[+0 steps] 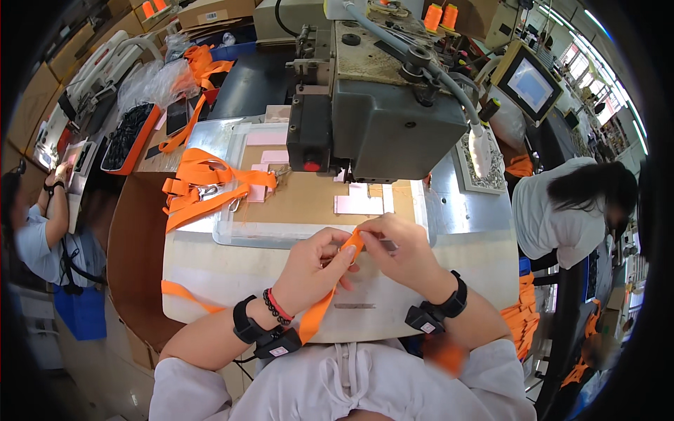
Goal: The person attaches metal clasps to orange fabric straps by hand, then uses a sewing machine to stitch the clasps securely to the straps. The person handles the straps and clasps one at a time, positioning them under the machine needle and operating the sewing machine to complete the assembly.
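My left hand [316, 266] pinches an orange webbing strap [318, 317] between thumb and fingers. My right hand [401, 251] grips the same strap close by, so a short stretch shows between the two thumbs. From there the strap drops past my left wrist toward my lap. Both hands are over the near part of the pale table [210, 259], in front of an industrial sewing machine head [400, 126]. Under the machine lies a clear-framed template [309, 210] with a tan base and pink pieces. Fingers partly hide the strap's upper end.
Left of the template lies a heap of orange straps [200, 186] with metal snap hooks. An orange-rimmed tray [131, 140] of black parts stands farther left. A tray of small metal parts [479, 165] and a screen [528, 83] are at right. People work on both sides.
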A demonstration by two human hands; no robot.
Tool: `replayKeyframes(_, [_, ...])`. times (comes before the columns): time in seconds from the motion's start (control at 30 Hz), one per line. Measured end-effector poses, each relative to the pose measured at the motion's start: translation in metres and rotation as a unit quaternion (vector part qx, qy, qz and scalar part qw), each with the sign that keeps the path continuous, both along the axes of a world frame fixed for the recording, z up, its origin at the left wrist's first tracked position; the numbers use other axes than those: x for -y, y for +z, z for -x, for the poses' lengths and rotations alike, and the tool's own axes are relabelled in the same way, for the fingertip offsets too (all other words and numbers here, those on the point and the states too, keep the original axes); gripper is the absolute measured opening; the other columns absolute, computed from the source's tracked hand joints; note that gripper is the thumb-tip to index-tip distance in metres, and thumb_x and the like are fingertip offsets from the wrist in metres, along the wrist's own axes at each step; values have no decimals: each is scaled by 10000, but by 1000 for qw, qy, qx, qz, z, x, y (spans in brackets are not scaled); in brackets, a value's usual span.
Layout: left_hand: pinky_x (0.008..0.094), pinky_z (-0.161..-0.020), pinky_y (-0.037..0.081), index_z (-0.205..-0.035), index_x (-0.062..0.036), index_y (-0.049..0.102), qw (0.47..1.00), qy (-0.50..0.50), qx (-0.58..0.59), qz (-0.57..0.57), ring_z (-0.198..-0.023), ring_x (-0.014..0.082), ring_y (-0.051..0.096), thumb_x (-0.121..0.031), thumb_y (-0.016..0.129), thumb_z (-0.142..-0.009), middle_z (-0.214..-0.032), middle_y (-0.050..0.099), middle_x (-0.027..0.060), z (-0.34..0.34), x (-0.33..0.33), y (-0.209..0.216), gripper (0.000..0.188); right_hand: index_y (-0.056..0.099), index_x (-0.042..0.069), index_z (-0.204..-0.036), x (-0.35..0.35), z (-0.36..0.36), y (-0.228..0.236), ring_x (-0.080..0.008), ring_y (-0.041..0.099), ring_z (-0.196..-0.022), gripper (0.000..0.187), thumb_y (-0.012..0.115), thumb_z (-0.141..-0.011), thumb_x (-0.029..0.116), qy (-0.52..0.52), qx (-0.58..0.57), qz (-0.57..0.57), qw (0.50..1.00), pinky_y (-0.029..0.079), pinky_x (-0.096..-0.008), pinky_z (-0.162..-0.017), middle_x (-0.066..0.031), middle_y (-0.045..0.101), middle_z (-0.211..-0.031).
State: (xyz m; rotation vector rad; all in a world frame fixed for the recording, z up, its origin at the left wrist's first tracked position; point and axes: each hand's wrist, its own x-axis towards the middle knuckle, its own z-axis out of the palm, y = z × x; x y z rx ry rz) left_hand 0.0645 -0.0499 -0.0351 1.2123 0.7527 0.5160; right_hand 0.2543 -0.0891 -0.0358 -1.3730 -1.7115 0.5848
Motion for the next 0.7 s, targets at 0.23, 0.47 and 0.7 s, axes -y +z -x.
replayKeyframes(0.23, [219, -477, 478, -1112, -20, 537, 999, -12, 20, -34, -618, 108, 635, -180, 542, -979, -871, 659, 102, 1, -2, -1, 207, 591, 27, -893, -8, -3, -1, -245, 564, -683, 125, 649, -783, 16, 80, 144, -106, 981, 449, -367, -630, -80, 560, -760])
replayKeyframes(0.47, [225, -436, 456, -1183, -15, 542, 998, 0, 26, 49, -500, 111, 597, -185, 547, -967, -760, 658, 89, 7, -17, 9, 275, 612, 22, -896, -8, -4, 6, -181, 615, -671, 114, 631, -799, -34, -37, -6, -120, 992, 481, -280, -620, -76, 622, -789])
replayKeyframes(0.7, [222, -441, 471, -1267, -25, 574, 999, -26, -18, 19, -513, 113, 610, -192, 539, -957, -777, 671, 78, -7, -17, 17, 354, 648, 24, -947, -5, 0, 6, -216, 637, -694, 158, 678, -793, 4, -35, 52, -179, 982, 506, -313, -604, -90, 626, -816])
